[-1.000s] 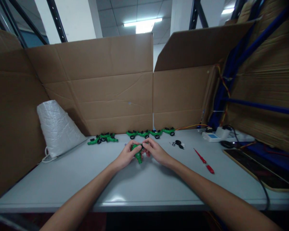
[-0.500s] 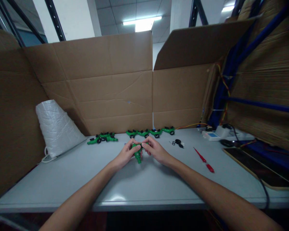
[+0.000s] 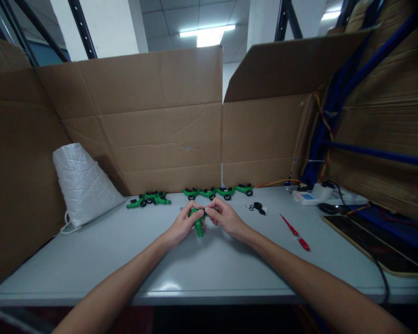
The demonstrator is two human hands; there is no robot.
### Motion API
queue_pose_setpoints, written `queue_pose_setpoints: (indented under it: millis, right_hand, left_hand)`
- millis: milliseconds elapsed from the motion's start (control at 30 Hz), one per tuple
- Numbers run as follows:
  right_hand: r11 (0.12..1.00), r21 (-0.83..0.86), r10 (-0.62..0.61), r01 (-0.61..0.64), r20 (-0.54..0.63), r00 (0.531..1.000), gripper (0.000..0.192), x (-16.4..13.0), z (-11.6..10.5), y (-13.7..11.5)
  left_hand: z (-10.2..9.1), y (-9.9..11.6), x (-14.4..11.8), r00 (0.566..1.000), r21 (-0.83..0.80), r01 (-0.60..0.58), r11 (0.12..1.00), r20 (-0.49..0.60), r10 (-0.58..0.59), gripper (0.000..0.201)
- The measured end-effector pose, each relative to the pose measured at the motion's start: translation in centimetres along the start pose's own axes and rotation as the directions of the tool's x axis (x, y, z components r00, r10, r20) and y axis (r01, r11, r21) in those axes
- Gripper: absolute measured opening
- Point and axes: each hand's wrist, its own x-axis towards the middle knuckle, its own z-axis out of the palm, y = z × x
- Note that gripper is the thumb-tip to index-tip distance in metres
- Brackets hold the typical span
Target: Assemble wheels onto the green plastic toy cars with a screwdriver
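Above the middle of the table, a green toy vehicle is pinched between my two hands, its narrow end toward me. My left hand grips its left side with thumb and fingers. The closed fingertips of my right hand press on its upper right, where a small dark part shows between the thumbs; what that part is stays hidden. Behind my hands stands a row of similar green toy vehicles with black wheels. To their left, more green toys sit bunched together.
Right of my hands lie small black parts and a red screwdriver. A power strip with cables and a dark flat panel occupy the right side. A white wrapped bundle leans at left; cardboard walls enclose the table.
The green toy vehicle has tilted very slightly between my fingers. Both hands keep almost the same place and grip, and the view has shifted a little.
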Motion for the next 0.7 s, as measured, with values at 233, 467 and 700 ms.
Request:
queue_pose_setpoints:
  millis: [233, 467, 700]
  right_hand:
    - [1.000, 0.017, 0.020, -0.019, -0.007, 1.000, 0.052, 0.14, 0.16, -0.31]
    - [1.000, 0.011, 0.001, -0.001, -0.032, 0.999, 0.051, 0.10, 0.43, -0.53]
    - [0.999, 0.010, -0.032, 0.033, -0.029, 0.999, 0.048, 0.11, 0.40, -0.24]
  left_hand:
    - [0.02, -0.15, 0.06, 1.000, -0.012, 0.002, 1.000, 0.004, -0.002, 0.040]
    - [-0.10, -0.04, 0.21, 1.000, 0.017, -0.027, 0.999, -0.007, 0.027, 0.041]
    - [-0.19, 0.27, 0.19, 0.999, 0.061, -0.049, 0.997, -0.003, 0.049, 0.041]
